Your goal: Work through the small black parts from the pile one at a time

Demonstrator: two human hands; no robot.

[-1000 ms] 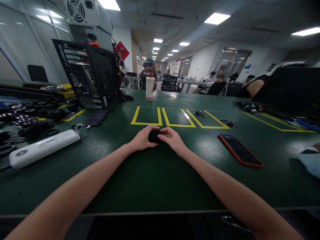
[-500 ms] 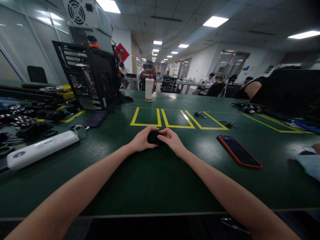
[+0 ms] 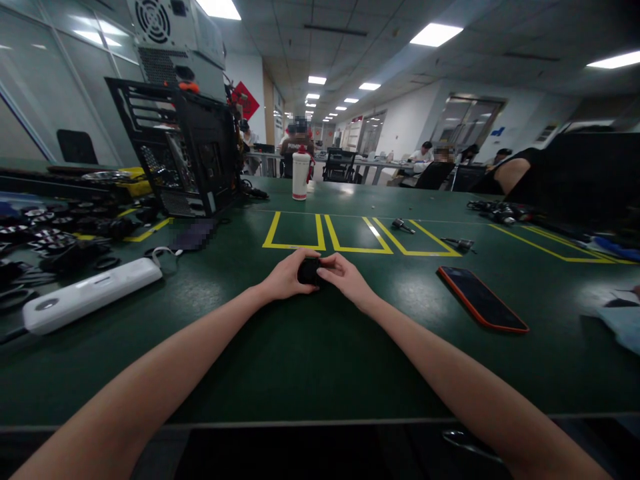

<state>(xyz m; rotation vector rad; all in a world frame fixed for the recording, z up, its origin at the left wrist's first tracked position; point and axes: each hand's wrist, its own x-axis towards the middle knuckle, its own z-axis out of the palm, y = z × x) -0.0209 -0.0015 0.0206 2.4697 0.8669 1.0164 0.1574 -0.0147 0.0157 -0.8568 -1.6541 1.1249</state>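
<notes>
A small black part point(image 3: 309, 271), dark and blocky, sits between my two hands just above or on the green table point(image 3: 310, 360); its exact kind is too dark to make out. My left hand point(image 3: 287, 277) curls round it from the left, thumb below and fingers above. From the right, my right hand point(image 3: 344, 277) pinches its near side with thumb and fingertips. Beyond my hands lie yellow tape rectangles point(image 3: 294, 247). A small black part with a metal shaft point(image 3: 403, 226) lies in the right one, and a similar part point(image 3: 457, 244) rests by its edge.
To the right lies a phone with an orange case point(image 3: 483, 300). A white power strip point(image 3: 93, 295) and heaped black parts point(image 3: 50, 233) are at left. An open computer case point(image 3: 185, 147) stands behind them, and a white bottle point(image 3: 301, 175) farther back. People sit in the background.
The view has shifted slightly, so the table things sit a little differently in it. Both hands keep their hold on the black part, with hardly any finger movement.
</notes>
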